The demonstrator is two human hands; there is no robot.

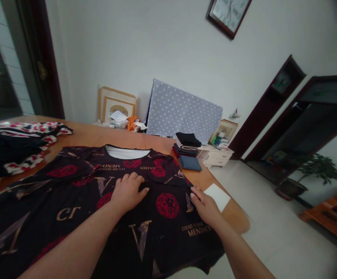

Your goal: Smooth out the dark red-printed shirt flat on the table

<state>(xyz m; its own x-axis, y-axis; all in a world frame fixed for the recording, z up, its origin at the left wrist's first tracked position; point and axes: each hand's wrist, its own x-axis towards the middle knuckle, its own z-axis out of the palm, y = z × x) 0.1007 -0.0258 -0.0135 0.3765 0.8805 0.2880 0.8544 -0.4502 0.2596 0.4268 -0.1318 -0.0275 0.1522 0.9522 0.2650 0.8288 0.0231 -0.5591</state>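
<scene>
A black shirt [145, 205] with red round prints and gold lettering lies spread out, its neckline pointing away from me. My left hand [129, 192] rests flat on its upper middle, fingers a little apart. At the right-hand sleeve, my right hand [204, 205] pinches the fabric's edge between thumb and fingers. The lower part of the shirt runs toward me, partly covered by my forearms, and its near right corner hangs past the table edge.
The wooden table [162, 144] carries a folded clothes stack [187, 151] at the far right, a white sheet [217, 195] beside my right hand, and a heap of patterned clothing [25, 143] at left. Behind stand a dotted cloth cover [182, 110] and picture frames [117, 100]. A potted plant [293, 188] stands right.
</scene>
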